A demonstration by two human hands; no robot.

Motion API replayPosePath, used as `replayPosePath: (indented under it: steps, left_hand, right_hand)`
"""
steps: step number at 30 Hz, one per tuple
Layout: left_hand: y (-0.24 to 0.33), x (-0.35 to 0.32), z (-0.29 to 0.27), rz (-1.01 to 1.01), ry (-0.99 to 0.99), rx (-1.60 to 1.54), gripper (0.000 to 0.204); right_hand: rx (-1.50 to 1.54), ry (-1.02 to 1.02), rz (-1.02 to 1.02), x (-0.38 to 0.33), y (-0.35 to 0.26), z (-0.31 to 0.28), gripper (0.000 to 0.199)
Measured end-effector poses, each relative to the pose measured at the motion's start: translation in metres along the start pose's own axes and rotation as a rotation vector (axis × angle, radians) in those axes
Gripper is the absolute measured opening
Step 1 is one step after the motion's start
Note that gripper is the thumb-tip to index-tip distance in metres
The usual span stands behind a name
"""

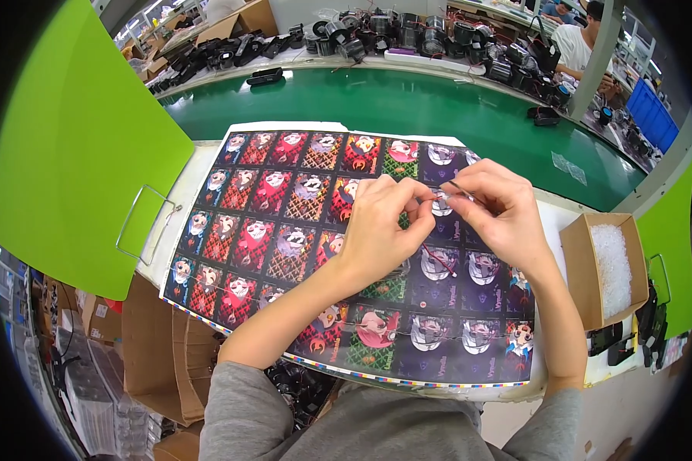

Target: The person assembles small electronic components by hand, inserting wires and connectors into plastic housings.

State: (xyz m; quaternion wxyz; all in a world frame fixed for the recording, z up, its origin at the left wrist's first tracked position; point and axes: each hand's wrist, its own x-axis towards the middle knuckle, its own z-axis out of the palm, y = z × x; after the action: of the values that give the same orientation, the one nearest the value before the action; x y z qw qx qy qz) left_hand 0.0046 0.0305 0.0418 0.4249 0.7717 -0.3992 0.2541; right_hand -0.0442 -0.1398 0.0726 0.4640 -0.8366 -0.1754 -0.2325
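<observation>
Both hands meet above a sheet printed with rows of cartoon-character cards [255, 230] that lies on the bench. My left hand [384, 227] is closed in a pinch on a thin red wire [438, 261], whose loose part hangs below the fingers over the dark cards. Just beside it, my right hand [504, 207] pinches a thin dark wire [463, 190]. The fingertips of the two hands are almost touching, and a tiny pale piece shows between them, too small to name.
A cardboard box [580, 269] of small clear plastic pieces stands at the right. Beyond the sheet runs a green conveyor belt [307, 96], with many black motor-like units [407, 34] behind it. Green panels flank the bench. A co-worker [580, 46] sits at the far right.
</observation>
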Motion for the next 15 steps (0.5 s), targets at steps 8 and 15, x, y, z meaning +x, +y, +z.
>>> replayPosePath:
  steps: [8,15]
  left_hand:
    - [-0.0027,0.0001,0.0012,-0.039,-0.002,0.014,0.014]
    - [-0.0016,-0.0003,0.0031,-0.033,0.009,-0.051,0.01]
  right_hand:
    - [-0.071,0.01,-0.055,0.0009,-0.0072,0.0005,0.015]
    - [-0.098,0.014,-0.065,0.0006,-0.0051,0.0036,0.016]
